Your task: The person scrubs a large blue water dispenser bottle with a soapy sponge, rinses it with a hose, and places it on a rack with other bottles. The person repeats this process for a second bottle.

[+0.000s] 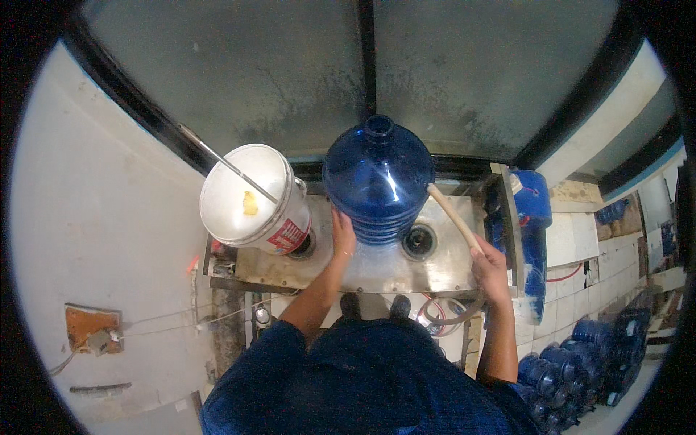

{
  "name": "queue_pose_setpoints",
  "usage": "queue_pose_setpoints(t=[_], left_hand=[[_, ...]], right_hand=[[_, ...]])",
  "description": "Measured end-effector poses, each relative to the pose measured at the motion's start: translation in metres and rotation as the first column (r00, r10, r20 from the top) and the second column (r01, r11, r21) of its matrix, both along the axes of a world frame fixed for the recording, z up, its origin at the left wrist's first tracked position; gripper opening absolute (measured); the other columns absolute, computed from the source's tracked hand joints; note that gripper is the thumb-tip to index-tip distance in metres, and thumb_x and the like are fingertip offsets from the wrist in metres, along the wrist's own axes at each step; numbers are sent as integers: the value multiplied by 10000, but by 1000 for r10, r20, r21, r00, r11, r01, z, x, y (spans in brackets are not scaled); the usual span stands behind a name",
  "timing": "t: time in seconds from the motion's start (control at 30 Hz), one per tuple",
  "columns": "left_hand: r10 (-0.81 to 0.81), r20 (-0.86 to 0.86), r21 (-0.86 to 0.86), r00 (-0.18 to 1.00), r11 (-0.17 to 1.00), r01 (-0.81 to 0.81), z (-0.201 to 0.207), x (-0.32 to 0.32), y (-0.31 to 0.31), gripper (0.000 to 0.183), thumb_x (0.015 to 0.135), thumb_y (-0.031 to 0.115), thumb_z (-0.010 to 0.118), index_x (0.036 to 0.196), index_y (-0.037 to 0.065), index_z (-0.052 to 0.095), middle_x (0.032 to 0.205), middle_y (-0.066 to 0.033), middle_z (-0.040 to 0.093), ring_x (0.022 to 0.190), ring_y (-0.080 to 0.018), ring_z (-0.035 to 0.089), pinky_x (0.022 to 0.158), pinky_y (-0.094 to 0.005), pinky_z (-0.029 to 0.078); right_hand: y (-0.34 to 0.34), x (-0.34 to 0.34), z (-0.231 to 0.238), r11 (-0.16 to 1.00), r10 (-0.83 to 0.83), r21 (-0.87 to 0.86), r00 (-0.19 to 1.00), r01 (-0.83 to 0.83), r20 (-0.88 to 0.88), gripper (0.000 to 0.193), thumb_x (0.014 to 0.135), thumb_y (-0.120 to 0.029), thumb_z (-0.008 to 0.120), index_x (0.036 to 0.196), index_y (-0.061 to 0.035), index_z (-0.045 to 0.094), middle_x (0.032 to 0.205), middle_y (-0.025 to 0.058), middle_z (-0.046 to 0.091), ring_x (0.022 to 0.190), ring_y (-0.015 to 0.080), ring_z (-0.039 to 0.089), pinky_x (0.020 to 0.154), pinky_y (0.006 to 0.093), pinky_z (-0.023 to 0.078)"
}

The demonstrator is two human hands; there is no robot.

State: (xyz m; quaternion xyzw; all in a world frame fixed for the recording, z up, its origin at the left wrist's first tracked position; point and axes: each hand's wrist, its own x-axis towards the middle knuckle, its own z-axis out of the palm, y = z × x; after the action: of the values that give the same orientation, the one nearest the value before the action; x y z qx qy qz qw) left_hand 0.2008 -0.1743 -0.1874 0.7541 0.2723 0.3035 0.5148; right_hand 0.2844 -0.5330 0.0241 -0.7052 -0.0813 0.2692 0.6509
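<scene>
A translucent blue water jug stands upright on a metal counter, its neck toward the window. My left hand is pressed against the jug's lower left side, with its fingertips partly hidden by the jug. My right hand is closed round a pale, cream-coloured hose. The hose's free end touches or nearly touches the jug's right side. Left of the jug, a white bucket with a red label holds a metal rod and a small yellow piece.
A round dark fitting sits in the counter right of the jug. Beyond the counter's right end stands a blue barrel. Several blue jugs are stacked at the lower right. A dark-framed window rises behind; a white wall is on the left.
</scene>
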Motion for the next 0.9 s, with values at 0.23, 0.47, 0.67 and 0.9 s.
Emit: queue_pose_setpoints(t=[0.23,0.47,0.67,0.9], left_hand=[[-530,-270,-922,804,382,-58,36,4,-174,881,991,648,449,1592,52,205,1511,-264,431,1342,-373,495,1120,-481,375],[-712,-178,-452,680,672,586,40,7,-199,530,1055,521,435,1256,43,542,838,-40,563,728,-158,533,671,-351,484],[-743,-374,-284,555,661,695,112,-57,-117,444,1095,385,409,1109,-20,590,843,-179,636,766,-306,593,749,-439,490],[-752,-466,-345,466,640,686,187,-103,-90,479,1087,411,399,1039,-18,608,881,-212,634,830,-346,616,785,-431,479]], right_hand=[[2,13,-61,989,-120,63,968,137,-219,354,1031,-206,572,1342,-39,594,782,-23,560,613,68,487,541,227,394],[37,50,-122,927,-138,269,905,261,-402,340,1036,-294,494,1278,-79,595,1029,121,694,963,246,674,872,369,515],[48,180,-178,892,-228,256,861,372,-455,293,1021,-306,430,1108,-94,612,1080,152,711,997,289,690,848,472,510],[123,207,-218,687,296,-720,943,-99,153,354,976,-274,520,1211,-50,659,1229,154,690,1092,329,683,936,492,493]])
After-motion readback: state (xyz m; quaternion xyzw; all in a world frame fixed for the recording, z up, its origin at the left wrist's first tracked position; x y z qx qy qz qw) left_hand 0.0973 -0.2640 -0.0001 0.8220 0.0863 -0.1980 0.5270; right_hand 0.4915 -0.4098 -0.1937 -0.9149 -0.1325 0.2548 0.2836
